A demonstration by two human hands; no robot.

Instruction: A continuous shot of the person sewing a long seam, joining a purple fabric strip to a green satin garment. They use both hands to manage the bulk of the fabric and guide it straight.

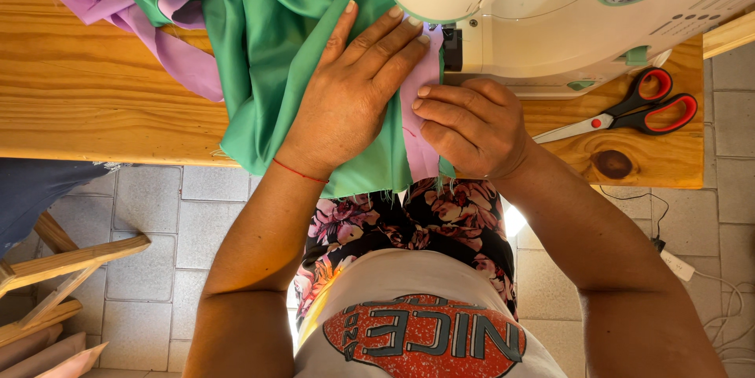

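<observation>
Seeing no pkgs, signs or screens; spotting only grey printed markings on white sewing machine, approx 1 o'clock.

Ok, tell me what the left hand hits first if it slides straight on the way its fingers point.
The left hand lies flat on the green satin fabric, fingers aimed up and right. Straight on, its fingertips would probably first meet the head of the white sewing machine, which already overhangs them; depth there is unclear.

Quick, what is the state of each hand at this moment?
Left hand: open, lying flat on the green fabric beside the sewing machine.
Right hand: fingers curled, pressing the lilac fabric strip; no clear grip visible.
</observation>
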